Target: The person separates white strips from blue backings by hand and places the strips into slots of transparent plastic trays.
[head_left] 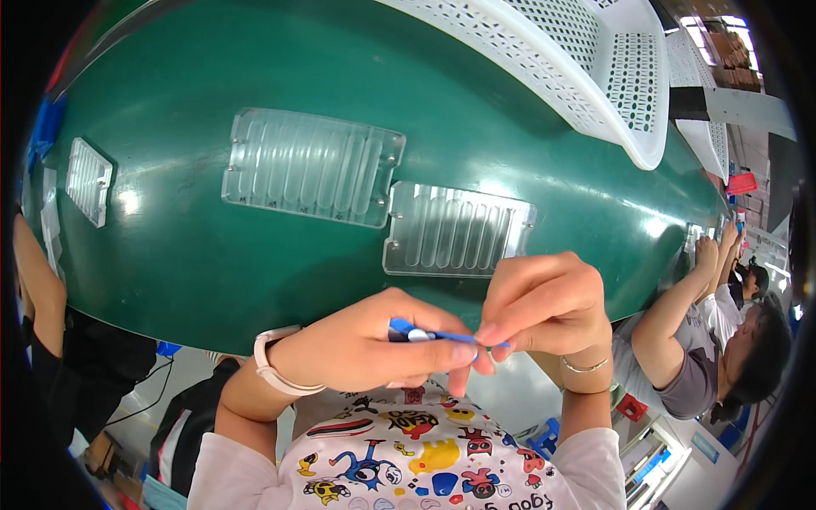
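My left hand (382, 344) is closed round a slim blue piece (403, 325) with a white round part; its exact kind I cannot make out. The thumb and fingers of my right hand (551, 304) pinch together at the far right tip of that piece, where a bit of green shows. Both hands meet in front of my chest, by the near edge of the table. Just beyond my right hand lies a clear plastic slotted tray (459, 229). A larger clear slotted tray (310, 168) touches or nearly touches its left corner.
The green table (170, 255) curves across the view. Another clear slotted plate (88, 182) lies at the far left. A white perforated basket (586, 76) stands at the back right. Co-workers sit on both sides; one bare arm (671, 314) reaches to the table at right.
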The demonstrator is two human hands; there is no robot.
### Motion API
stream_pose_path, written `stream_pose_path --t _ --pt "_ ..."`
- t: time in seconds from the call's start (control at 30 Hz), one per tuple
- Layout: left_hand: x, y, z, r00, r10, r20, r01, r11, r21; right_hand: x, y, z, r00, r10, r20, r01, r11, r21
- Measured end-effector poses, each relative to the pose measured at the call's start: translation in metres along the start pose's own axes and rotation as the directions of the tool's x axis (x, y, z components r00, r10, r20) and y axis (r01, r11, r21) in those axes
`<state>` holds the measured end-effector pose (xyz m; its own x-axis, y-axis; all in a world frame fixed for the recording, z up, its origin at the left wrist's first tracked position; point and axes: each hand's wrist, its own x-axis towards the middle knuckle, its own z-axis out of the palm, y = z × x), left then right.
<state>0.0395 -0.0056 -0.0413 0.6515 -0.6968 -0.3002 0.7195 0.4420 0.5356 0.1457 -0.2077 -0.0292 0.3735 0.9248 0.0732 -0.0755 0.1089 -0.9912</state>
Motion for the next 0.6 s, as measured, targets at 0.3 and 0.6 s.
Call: stream_pose_path --t 0.3,0.6 --pt "0.005 0.002 0.004 0.973 -0.003 -0.231 -0.009 0.999 -0.053 0.007 -0.013 -0.021 0.755 0.074 -0.652 -0.456 0.775 -0.439" --pt "0.009 0.001 0.008 0.948 0.073 -0.309 -0.083 0.996 -0.021 0.010 -0.006 -0.018 0.873 0.064 -0.484 -0.446 0.508 -0.737"
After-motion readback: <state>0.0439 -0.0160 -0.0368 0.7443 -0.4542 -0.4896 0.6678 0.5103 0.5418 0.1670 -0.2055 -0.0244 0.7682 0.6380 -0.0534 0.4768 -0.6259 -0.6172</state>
